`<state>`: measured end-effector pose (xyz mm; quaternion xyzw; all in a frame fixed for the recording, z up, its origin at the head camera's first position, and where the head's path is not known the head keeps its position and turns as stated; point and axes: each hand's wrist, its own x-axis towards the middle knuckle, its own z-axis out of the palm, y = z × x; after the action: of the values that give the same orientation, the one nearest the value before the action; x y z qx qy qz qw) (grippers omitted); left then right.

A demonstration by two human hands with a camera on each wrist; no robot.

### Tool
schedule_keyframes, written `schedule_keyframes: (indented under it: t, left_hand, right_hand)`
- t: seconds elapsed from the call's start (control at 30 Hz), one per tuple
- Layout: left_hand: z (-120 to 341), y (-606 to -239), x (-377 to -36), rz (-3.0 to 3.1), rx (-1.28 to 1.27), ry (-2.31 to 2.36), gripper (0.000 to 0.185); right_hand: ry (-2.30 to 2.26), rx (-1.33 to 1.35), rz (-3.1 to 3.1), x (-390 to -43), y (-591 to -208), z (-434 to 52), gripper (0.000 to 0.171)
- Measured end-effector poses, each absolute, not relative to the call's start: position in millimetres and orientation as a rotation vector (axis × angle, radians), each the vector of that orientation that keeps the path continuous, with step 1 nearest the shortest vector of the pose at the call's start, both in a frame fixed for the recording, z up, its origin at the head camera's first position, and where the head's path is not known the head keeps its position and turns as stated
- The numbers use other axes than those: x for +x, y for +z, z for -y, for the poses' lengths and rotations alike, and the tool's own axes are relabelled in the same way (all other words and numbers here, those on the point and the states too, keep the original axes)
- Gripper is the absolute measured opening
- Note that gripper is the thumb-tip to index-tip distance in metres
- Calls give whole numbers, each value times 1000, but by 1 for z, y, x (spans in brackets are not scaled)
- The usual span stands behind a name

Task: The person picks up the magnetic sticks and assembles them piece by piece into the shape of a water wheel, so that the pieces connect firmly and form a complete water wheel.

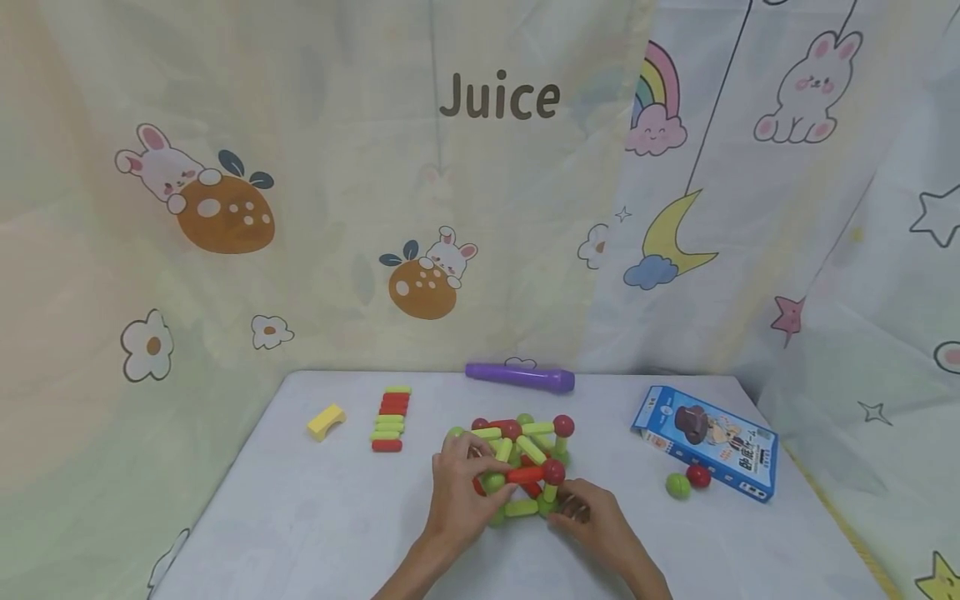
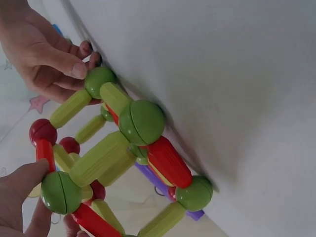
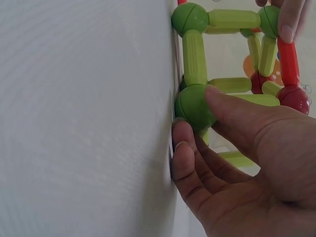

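Note:
A boxy structure of magnetic rods and balls (image 1: 525,475), in red and green, stands on the table in front of me. My left hand (image 1: 461,492) reaches over its near left side. Its thumb and fingers pinch the upper green ball (image 2: 61,192) and the end of the red rod (image 2: 45,154) beside it. Low at the near right corner, my right hand (image 1: 596,521) pinches a green ball (image 3: 194,106) between thumb and fingers. That ball sits at the table surface. A red ball (image 1: 553,472) tops the same corner. The left hand partly hides the structure's left side.
Several loose red and green rods (image 1: 390,421) lie in a column at left, near a yellow arch block (image 1: 326,422). A purple microphone-shaped toy (image 1: 521,377) lies at the back edge. To the right are a blue box (image 1: 708,442), a loose green ball (image 1: 678,486) and a red ball (image 1: 698,476).

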<state>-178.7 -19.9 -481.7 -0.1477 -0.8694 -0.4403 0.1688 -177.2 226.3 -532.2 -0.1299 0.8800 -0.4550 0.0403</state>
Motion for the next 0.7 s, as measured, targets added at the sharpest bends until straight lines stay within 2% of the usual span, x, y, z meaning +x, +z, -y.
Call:
schedule_keyframes:
  t: [0.43, 0.7]
  left_hand:
    - [23, -482, -178, 2515, -459, -1168, 22]
    - [23, -483, -177, 2501, -513, -1099, 23]
  right_hand:
    - [-1388, -388, -2698, -177, -531, -225, 36]
    - [-1384, -412, -2749, -176, -533, -222, 28]
